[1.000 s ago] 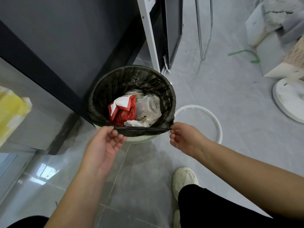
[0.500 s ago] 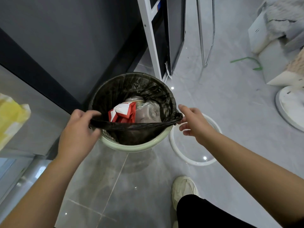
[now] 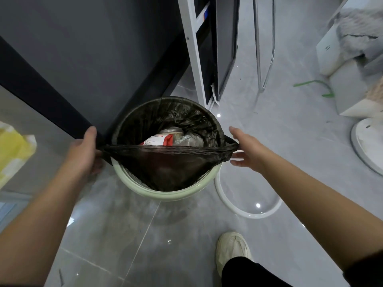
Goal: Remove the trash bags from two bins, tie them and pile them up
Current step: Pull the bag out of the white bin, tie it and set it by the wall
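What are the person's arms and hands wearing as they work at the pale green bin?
Nothing: the left hand and right hand are gloveless, with no rings, watch or wristbands visible. Both forearms are bare to the frame's edge, no sleeves showing.

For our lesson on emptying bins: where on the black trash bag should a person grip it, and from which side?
Grip the trash bag at the two bunched ends of its stretched near hem, from the bin's left and right sides, as the left hand and right hand do. The hem there is off the rim and gathered narrow enough for fingers to close around; the far hem is over the rim.
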A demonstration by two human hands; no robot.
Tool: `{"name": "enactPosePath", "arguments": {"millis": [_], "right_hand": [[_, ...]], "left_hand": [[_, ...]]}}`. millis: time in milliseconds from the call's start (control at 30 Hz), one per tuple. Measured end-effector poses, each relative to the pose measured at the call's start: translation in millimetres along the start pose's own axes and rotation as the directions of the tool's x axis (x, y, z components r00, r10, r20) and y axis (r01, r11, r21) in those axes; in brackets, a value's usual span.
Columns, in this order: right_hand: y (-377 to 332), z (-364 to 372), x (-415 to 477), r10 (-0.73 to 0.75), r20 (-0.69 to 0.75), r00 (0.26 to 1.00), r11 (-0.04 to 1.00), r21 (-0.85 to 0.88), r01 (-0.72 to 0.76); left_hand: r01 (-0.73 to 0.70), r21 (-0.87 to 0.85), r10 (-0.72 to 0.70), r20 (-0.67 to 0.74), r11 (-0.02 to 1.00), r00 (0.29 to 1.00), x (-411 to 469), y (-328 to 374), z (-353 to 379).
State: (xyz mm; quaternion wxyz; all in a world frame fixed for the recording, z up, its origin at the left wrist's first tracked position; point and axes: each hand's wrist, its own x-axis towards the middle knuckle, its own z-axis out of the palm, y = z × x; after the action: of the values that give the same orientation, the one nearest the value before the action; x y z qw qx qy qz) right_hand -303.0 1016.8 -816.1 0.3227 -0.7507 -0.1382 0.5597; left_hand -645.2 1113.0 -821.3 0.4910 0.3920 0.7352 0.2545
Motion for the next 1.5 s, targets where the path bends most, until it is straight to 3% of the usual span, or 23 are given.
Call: {"name": "enactPosePath", "arguments": {"millis": [67, 133, 200, 300, 400, 500, 567, 633, 700, 767, 933, 1067, 1133, 1200, 1267, 1333, 1500], "right_hand": [[-5, 7, 10, 0.105, 0.124, 0.987, 0.992, 0.054, -0.112], [-9, 12, 22, 0.118, 0.133, 0.984, 0.981, 0.136, -0.136], [-13, 14, 28, 0.082, 0.055, 0.995, 0.982, 0.168, -0.091], [-10, 12, 34, -0.092, -0.102, 0.991, 0.995, 0.036, 0.096], [-9, 10, 34, -0.401, -0.247, 0.882, 0.912, -0.018, 0.409], [-15, 8, 30, -0.583, -0.269, 0.767, 0.801, -0.031, 0.598], [-18, 7, 32, -0.541, -0.219, 0.812, 0.838, -0.056, 0.543], [-23, 7, 39, -0.422, -0.151, 0.894, 0.907, -0.083, 0.414], [-31, 12, 46, -0.345, -0.08, 0.935, 0.935, -0.115, 0.336], [-38, 20, 52, -0.332, -0.051, 0.942, 0.935, -0.146, 0.322], [-55, 34, 70, -0.527, -0.176, 0.831, 0.834, -0.294, 0.467], [-60, 31, 56, -0.696, -0.191, 0.693, 0.718, -0.15, 0.68], [-58, 30, 51, -0.729, -0.17, 0.663, 0.682, -0.097, 0.725], [-55, 29, 53, -0.72, -0.143, 0.679, 0.694, -0.121, 0.71], [-55, 29, 59, -0.674, -0.118, 0.729, 0.738, -0.157, 0.657], [-57, 33, 63, -0.632, -0.113, 0.767, 0.77, -0.199, 0.606], [-65, 43, 71, -0.658, -0.109, 0.745, 0.721, -0.376, 0.582]], "left_hand": [[0.16, 0.0, -0.158, 0.152, 0.987, 0.976, 8, 8, 4], [0.192, -0.061, -0.181, 0.151, 0.98, 0.972, 18, 7, 9], [0.16, -0.13, -0.153, 0.059, 0.978, 0.986, 27, 4, 13], [0.089, -0.157, -0.088, 0.015, 0.984, 0.996, 33, -1, 15], [-0.157, -0.133, 0.142, -0.115, 0.979, 0.983, 34, -2, 12], [-0.415, -0.025, 0.403, -0.187, 0.91, 0.896, 27, 1, 10], [-0.375, -0.03, 0.366, -0.162, 0.926, 0.916, 26, 4, 12], [-0.217, -0.034, 0.217, -0.012, 0.976, 0.976, 29, 11, 15], [-0.071, 0.05, 0.065, 0.118, 0.996, 0.991, 33, 19, 18], [-0.041, 0.13, 0.029, 0.092, 0.991, 0.995, 39, 25, 24], [-0.161, 0.121, 0.18, -0.167, 0.98, 0.969, 52, 34, 32], [-0.371, 0.058, 0.373, -0.246, 0.927, 0.894, 49, 38, 30], [-0.447, 0.08, 0.452, -0.244, 0.891, 0.858, 46, 39, 29], [-0.39, 0.279, 0.448, -0.187, 0.878, 0.874, 50, 42, 30], [-0.194, 0.452, 0.26, -0.088, 0.871, 0.962, 57, 45, 36], [-0.023, 0.483, 0.058, -0.058, 0.876, 0.997, 64, 46, 40], [-0.091, 0.507, 0.172, -0.116, 0.857, 0.978, 74, 48, 42]]}}
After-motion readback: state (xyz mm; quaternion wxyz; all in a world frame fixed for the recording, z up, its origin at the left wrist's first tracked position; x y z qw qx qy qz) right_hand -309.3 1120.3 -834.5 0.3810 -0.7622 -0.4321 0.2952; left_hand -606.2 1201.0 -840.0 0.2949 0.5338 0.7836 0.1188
